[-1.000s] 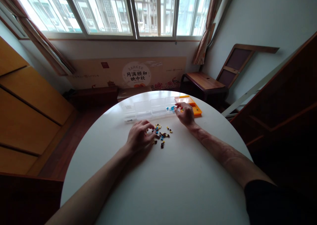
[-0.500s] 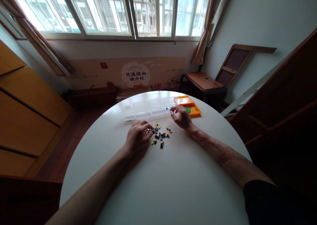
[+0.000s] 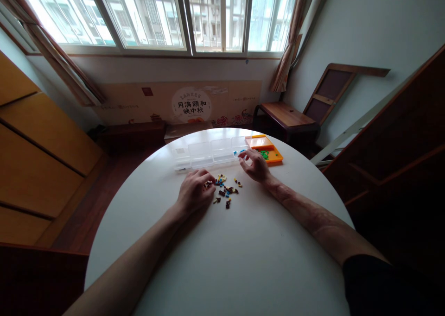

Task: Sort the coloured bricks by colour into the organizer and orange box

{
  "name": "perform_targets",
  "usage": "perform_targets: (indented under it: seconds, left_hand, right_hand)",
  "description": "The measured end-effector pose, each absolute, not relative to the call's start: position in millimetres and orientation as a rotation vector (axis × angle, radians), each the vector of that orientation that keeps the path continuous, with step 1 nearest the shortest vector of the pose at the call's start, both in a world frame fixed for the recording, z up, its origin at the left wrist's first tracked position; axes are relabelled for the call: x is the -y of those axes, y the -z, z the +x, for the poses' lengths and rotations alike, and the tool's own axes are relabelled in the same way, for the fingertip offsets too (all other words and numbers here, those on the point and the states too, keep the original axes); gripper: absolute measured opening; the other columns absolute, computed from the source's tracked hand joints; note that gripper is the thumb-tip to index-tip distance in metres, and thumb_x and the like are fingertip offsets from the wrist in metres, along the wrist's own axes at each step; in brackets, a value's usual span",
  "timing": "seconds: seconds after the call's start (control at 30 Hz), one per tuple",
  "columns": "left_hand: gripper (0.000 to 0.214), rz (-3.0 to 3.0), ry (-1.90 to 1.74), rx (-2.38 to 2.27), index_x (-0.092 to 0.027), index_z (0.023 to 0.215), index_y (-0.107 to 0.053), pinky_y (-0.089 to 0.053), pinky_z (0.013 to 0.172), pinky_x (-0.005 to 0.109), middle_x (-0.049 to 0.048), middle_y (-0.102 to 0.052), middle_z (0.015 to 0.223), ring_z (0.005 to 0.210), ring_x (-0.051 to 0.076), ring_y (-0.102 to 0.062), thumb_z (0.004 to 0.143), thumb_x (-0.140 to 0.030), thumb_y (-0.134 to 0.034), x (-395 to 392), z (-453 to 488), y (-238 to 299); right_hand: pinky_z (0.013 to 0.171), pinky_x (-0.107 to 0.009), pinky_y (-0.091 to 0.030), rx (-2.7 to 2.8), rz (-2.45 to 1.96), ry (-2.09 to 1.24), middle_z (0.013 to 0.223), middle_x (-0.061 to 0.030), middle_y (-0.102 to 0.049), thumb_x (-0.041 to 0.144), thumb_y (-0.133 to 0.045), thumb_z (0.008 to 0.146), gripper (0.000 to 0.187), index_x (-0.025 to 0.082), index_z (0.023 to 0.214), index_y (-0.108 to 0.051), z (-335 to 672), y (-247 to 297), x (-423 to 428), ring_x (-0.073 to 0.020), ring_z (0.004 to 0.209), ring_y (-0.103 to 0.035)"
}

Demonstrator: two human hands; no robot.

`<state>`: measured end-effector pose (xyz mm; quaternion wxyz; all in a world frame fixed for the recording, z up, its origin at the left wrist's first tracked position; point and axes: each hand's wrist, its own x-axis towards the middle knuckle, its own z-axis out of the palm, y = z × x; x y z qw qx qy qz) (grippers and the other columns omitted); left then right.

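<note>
My left hand (image 3: 195, 189) rests on the table at the left edge of a loose pile of tiny toy bricks (image 3: 225, 190), brown, yellow, blue and white. Its fingers curve forward with a gap between them and the thumb, and a few bricks show in that gap. My right hand (image 3: 255, 165) hovers by the right end of a clear compartment box (image 3: 200, 153), close to some blue bricks (image 3: 239, 153). Thumb and fingertips there are drawn together; anything pinched is too small to make out. Behind that hand sits an orange tray (image 3: 278, 160) holding green bricks (image 3: 264, 155).
The round white table (image 3: 239, 260) fills the middle. Beyond it are a printed cardboard panel (image 3: 156, 100) under the window and a wooden chair (image 3: 287, 113). A yellow-brown cabinet (image 3: 41, 135) stands to the left, and dark wooden furniture (image 3: 389, 158) to the right.
The view has shifted very slightly. Both hands, the bricks and the boxes keep their places.
</note>
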<state>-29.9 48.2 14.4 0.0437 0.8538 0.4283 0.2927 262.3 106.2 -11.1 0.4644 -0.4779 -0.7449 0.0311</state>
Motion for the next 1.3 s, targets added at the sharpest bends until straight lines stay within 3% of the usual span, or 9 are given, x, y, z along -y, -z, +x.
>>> perform_targets:
  seconds: [0.17,0.47,0.7,0.9,1.3]
  left_hand:
    - [0.009,2.606,-0.905,-1.306,-0.027,0.099,-0.081,-0.052,0.097,0.043,0.0038,-0.078,0.108,0.101,0.026,-0.072,0.099,-0.029,-0.072,-48.8,-30.0,-13.2]
    - [0.016,2.647,-0.892,-1.298,-0.024,0.103,-0.077,-0.052,0.097,0.044,0.0075,-0.077,0.114,0.102,0.027,-0.071,0.106,-0.03,-0.063,-53.5,-32.1,-7.4]
    - [0.021,2.617,-0.949,-1.232,-0.022,0.106,-0.069,-0.051,0.091,0.04,0.0059,-0.076,0.108,0.086,0.022,-0.071,0.113,-0.033,-0.053,-54.6,-30.1,-7.8]
    - [0.019,2.703,-1.039,-1.188,-0.023,0.106,-0.068,-0.05,0.093,0.037,0.0041,-0.078,0.107,0.085,0.019,-0.072,0.115,-0.03,-0.053,-52.1,-27.9,-8.1]
    - [0.02,2.864,-1.087,-1.114,-0.022,0.107,-0.071,-0.05,0.092,0.036,0.0044,-0.081,0.106,0.094,0.021,-0.075,0.116,-0.03,-0.055,-53.4,-21.7,-9.0]
  right_hand:
    - [0.093,-0.041,-0.051,1.835,-1.161,-0.095,0.093,-0.0036,-0.073,0.026,-0.065,0.099,0.009,0.023,0.098,-0.074,262.3,10.8,-106.2,-0.0234,0.085,-0.066]
    - [0.096,-0.04,-0.05,1.886,-1.157,-0.071,0.094,-0.0037,-0.073,0.025,-0.065,0.099,0.009,0.024,0.1,-0.075,260.9,9.2,-100.9,-0.0235,0.09,-0.066]
    - [0.104,-0.044,-0.05,2.132,-0.919,-0.083,0.104,-0.0053,-0.079,0.027,-0.064,0.105,0.012,0.026,0.1,-0.075,246.9,-2.5,-83.6,-0.026,0.103,-0.068]
    - [0.1,-0.043,-0.052,2.234,-0.761,-0.246,0.094,-0.0049,-0.08,0.042,-0.07,0.108,0.024,0.026,0.092,-0.076,235.3,-7.7,-77.5,-0.0242,0.092,-0.07]
    - [0.09,-0.036,-0.054,2.216,-0.628,-0.405,0.09,-0.0035,-0.077,0.053,-0.07,0.109,0.031,0.025,0.103,-0.081,232.9,4.6,-80.9,-0.0201,0.084,-0.07]
